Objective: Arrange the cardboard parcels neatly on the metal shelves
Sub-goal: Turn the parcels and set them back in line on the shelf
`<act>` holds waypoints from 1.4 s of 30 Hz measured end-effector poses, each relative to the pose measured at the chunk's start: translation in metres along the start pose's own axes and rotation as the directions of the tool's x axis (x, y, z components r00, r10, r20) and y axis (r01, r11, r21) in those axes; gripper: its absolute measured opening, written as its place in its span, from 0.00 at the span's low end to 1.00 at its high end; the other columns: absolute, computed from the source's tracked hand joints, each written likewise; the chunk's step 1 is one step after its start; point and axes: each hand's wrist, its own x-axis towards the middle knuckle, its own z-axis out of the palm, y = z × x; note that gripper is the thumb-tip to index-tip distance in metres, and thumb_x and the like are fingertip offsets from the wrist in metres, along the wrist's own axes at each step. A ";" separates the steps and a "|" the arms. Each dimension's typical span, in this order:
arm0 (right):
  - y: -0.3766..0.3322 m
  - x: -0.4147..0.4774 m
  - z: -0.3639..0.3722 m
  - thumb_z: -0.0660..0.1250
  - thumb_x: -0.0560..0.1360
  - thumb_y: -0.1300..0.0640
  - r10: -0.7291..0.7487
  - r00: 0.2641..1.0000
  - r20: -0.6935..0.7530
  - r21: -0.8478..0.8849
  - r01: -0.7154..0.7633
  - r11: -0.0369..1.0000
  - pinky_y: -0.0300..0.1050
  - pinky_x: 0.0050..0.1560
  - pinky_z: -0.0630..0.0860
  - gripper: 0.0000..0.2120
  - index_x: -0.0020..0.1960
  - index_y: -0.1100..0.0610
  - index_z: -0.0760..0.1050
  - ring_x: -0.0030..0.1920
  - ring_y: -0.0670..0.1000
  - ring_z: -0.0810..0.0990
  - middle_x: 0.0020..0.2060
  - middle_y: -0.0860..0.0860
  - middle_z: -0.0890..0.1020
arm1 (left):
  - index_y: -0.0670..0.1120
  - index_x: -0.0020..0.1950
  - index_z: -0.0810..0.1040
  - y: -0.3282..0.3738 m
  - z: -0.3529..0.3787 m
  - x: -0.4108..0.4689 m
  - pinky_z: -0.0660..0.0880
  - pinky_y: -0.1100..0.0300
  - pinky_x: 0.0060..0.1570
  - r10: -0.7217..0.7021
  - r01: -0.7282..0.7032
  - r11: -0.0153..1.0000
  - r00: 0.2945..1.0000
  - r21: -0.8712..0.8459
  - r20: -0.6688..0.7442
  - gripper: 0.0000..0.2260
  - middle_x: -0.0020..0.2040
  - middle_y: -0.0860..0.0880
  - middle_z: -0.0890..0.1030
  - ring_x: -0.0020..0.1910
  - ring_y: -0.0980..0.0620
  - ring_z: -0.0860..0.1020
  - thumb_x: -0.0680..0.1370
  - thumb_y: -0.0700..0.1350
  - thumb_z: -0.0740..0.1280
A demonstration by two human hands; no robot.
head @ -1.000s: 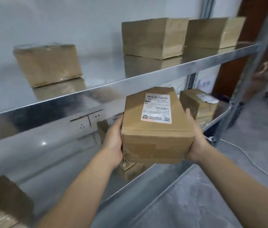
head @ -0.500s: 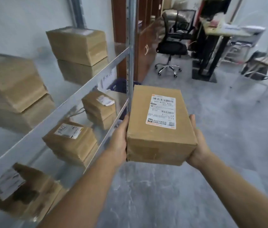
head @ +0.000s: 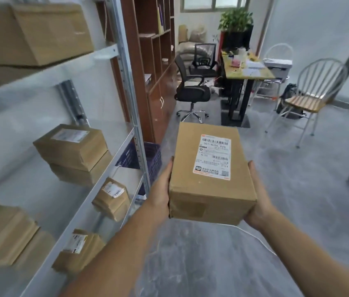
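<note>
I hold a brown cardboard parcel (head: 210,185) with a white shipping label on top, out in front of me over the grey floor. My left hand (head: 160,194) grips its left side and my right hand (head: 259,198) grips its right side, fingers underneath and hidden. The metal shelves (head: 113,166) stand to my left. A large parcel (head: 32,31) sits on the upper shelf, a labelled parcel (head: 72,146) on the middle one, and two small labelled parcels (head: 112,200) (head: 79,249) lower down.
A blue plastic crate (head: 150,157) sits on the floor past the shelf post. Beyond are a brown wooden cabinet (head: 152,61), a black office chair (head: 192,88), a cluttered desk (head: 246,67) and a metal chair (head: 306,99). Open grey floor lies ahead and right.
My view has swung right, away from the shelves toward the room. The parcel stays gripped in both hands and is now off the shelf, over the floor.
</note>
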 end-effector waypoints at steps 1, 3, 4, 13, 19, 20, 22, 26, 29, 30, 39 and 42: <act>-0.009 -0.001 0.004 0.46 0.83 0.35 -0.004 1.000 -0.004 0.011 0.004 1.000 0.43 0.43 0.84 0.34 0.49 0.47 0.89 0.51 0.51 0.87 0.55 0.52 0.87 | 0.49 0.57 0.84 0.009 0.006 -0.002 0.81 0.55 0.47 -0.001 0.001 1.000 1.000 0.009 0.011 0.22 0.54 0.45 0.87 0.49 0.48 0.86 0.84 0.59 0.54; -0.016 -0.001 0.007 0.47 0.83 0.35 -0.012 1.000 -0.025 0.007 0.012 1.000 0.44 0.46 0.84 0.32 0.57 0.50 0.86 0.52 0.51 0.87 0.56 0.52 0.87 | 0.49 0.57 0.84 0.017 0.010 -0.004 0.82 0.59 0.40 0.003 -0.003 1.000 1.000 0.016 0.022 0.23 0.51 0.45 0.87 0.46 0.49 0.86 0.84 0.59 0.53; -0.020 -0.004 0.009 0.46 0.83 0.35 -0.015 0.999 -0.029 -0.007 0.015 1.000 0.46 0.47 0.83 0.30 0.59 0.50 0.83 0.52 0.51 0.87 0.56 0.52 0.87 | 0.49 0.58 0.83 0.022 0.013 -0.007 0.82 0.60 0.38 0.000 -0.001 1.000 1.000 0.023 0.028 0.22 0.51 0.46 0.87 0.45 0.50 0.87 0.84 0.59 0.53; -0.030 -0.016 0.002 0.47 0.83 0.34 0.008 1.000 -0.009 0.008 -0.008 1.000 0.43 0.42 0.84 0.30 0.59 0.51 0.81 0.48 0.50 0.88 0.52 0.52 0.88 | 0.50 0.46 0.88 0.027 0.024 -0.012 0.80 0.61 0.34 0.006 -0.008 1.000 0.995 0.020 0.096 0.24 0.47 0.46 0.88 0.42 0.50 0.87 0.84 0.58 0.55; -0.054 0.001 -0.017 0.46 0.83 0.33 -0.016 1.000 0.008 -0.044 0.016 0.999 0.50 0.53 0.77 0.31 0.63 0.50 0.80 0.51 0.51 0.87 0.55 0.52 0.87 | 0.50 0.53 0.86 0.031 0.048 0.006 0.79 0.57 0.42 0.024 -0.026 0.999 0.998 0.037 0.064 0.23 0.51 0.45 0.87 0.46 0.48 0.87 0.84 0.60 0.55; -0.058 0.005 -0.020 0.46 0.83 0.33 -0.017 1.000 0.016 -0.056 0.018 0.998 0.51 0.53 0.77 0.31 0.64 0.50 0.80 0.51 0.52 0.87 0.56 0.53 0.87 | 0.51 0.51 0.87 0.031 0.051 0.011 0.79 0.57 0.42 0.022 -0.024 0.999 0.998 0.031 0.057 0.24 0.51 0.45 0.87 0.45 0.48 0.87 0.84 0.60 0.55; -0.066 0.015 -0.024 0.46 0.82 0.33 -0.006 1.000 0.027 -0.075 0.008 0.997 0.51 0.53 0.77 0.31 0.64 0.50 0.80 0.52 0.52 0.87 0.56 0.53 0.87 | 0.51 0.50 0.88 0.031 0.057 0.021 0.78 0.55 0.44 0.020 -0.021 1.000 0.999 0.023 0.045 0.24 0.52 0.45 0.87 0.46 0.48 0.87 0.84 0.60 0.55; -0.078 0.047 -0.025 0.46 0.83 0.33 0.007 1.000 0.020 -0.099 -0.005 0.995 0.50 0.52 0.78 0.32 0.65 0.50 0.80 0.53 0.52 0.87 0.57 0.53 0.86 | 0.51 0.54 0.85 0.036 0.063 0.051 0.78 0.55 0.43 0.020 -0.021 1.000 1.000 0.012 0.015 0.22 0.51 0.45 0.87 0.44 0.49 0.87 0.84 0.61 0.55; -0.086 0.080 -0.021 0.46 0.84 0.35 0.013 1.000 0.019 -0.116 -0.011 0.993 0.50 0.51 0.78 0.30 0.63 0.51 0.80 0.51 0.52 0.87 0.55 0.53 0.87 | 0.50 0.54 0.85 0.045 0.063 0.080 0.78 0.57 0.41 0.017 -0.017 1.000 1.000 -0.013 0.012 0.22 0.50 0.45 0.87 0.43 0.49 0.87 0.83 0.61 0.55; -0.089 0.097 -0.018 0.46 0.84 0.35 0.012 1.000 0.020 -0.125 -0.009 0.992 0.50 0.50 0.78 0.30 0.62 0.51 0.81 0.49 0.51 0.88 0.53 0.52 0.88 | 0.50 0.55 0.85 0.051 0.064 0.093 0.79 0.57 0.40 0.010 -0.010 1.000 1.000 -0.021 0.002 0.22 0.50 0.45 0.87 0.43 0.49 0.87 0.83 0.61 0.56; -0.131 0.279 0.025 0.47 0.84 0.36 0.030 0.997 0.067 -0.184 -0.017 0.983 0.46 0.48 0.80 0.28 0.61 0.50 0.80 0.50 0.50 0.87 0.53 0.51 0.88 | 0.51 0.38 0.89 0.116 0.051 0.263 0.80 0.59 0.35 0.065 -0.078 0.987 0.993 -0.137 -0.096 0.29 0.45 0.46 0.88 0.40 0.49 0.87 0.85 0.59 0.54; -0.154 0.335 0.041 0.48 0.83 0.35 0.063 0.994 0.091 -0.175 -0.047 0.983 0.47 0.47 0.84 0.28 0.61 0.50 0.81 0.51 0.51 0.87 0.54 0.52 0.87 | 0.51 0.37 0.89 0.144 0.054 0.311 0.79 0.60 0.35 0.079 -0.097 0.981 0.990 -0.167 -0.114 0.29 0.43 0.47 0.88 0.38 0.50 0.86 0.84 0.59 0.55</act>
